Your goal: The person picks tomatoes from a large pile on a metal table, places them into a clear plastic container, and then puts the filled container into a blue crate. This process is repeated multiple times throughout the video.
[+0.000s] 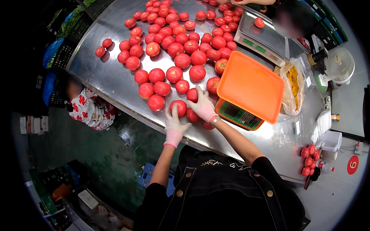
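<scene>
Both my hands wear pale gloves with pink cuffs and are among red tomatoes near the table's front edge. My left hand (174,128) rests its fingers on a tomato (179,107), thumb stretched away to the side. With its thumb and fingers around another tomato (192,95), my right hand (203,106) is a little farther back. Another tomato (192,115) lies between the hands, and one more (208,125) shows beside my right wrist. Just right of that hand stands a digital scale (241,115) with an orange tray (250,86) on top.
Many tomatoes (175,49) spread across the metal table (98,73). At the back right, a second scale (256,46) bears one tomato; another person's hand (256,1) is beyond it. A plastic bag (295,88), a fan (339,65) and bagged tomatoes (309,159) stand right. A person (92,107) is at left.
</scene>
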`<state>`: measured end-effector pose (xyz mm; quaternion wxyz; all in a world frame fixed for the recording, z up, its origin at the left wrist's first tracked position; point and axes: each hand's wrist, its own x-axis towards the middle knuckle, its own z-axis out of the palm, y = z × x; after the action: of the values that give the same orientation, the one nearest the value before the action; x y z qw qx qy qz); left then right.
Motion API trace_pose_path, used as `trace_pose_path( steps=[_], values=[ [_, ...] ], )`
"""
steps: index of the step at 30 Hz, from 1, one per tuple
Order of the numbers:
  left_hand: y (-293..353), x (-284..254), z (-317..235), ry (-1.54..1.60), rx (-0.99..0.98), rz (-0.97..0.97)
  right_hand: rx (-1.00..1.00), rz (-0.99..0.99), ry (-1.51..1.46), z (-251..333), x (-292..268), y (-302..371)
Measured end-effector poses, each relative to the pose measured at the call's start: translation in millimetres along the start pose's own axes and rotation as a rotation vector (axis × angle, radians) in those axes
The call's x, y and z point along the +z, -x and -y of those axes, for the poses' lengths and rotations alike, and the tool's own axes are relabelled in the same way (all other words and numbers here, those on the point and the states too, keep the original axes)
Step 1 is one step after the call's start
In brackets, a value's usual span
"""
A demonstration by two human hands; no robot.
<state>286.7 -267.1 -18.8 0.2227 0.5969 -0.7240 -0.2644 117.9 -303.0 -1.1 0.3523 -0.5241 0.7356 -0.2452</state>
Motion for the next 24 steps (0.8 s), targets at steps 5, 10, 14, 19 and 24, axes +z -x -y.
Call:
trace_pose_path(
  steps=[5, 10, 14, 19, 24],
  values=[
    [-8.3, 3.3, -39.6, -0.006, -0.127, 0.038, 0.04, 0.022, -0.004, -3.7, 4.9, -19.1],
    [-14.8, 13.0, -3.4, 0.197, 0.085, -0.164, 0.068, -0.032, -0.138, 7.3, 13.9, -16.0],
    [-11.3, 8.1, 0.6, 0.281, 0.122, -0.195, 0.078, -0.007, -0.481, 19.0, 12.9, -10.1],
    [-15.6, 0.0, -34.3, 0.291, 0.175, -0.272, 0.008, -0.089, -0.627, 38.7, -10.3, -0.9],
    [-43.9, -23.9, -93.3, 0.292, 0.359, -0.268, -0.167, -0.336, -0.709, 50.6, -57.9, -5.6]
  ],
)
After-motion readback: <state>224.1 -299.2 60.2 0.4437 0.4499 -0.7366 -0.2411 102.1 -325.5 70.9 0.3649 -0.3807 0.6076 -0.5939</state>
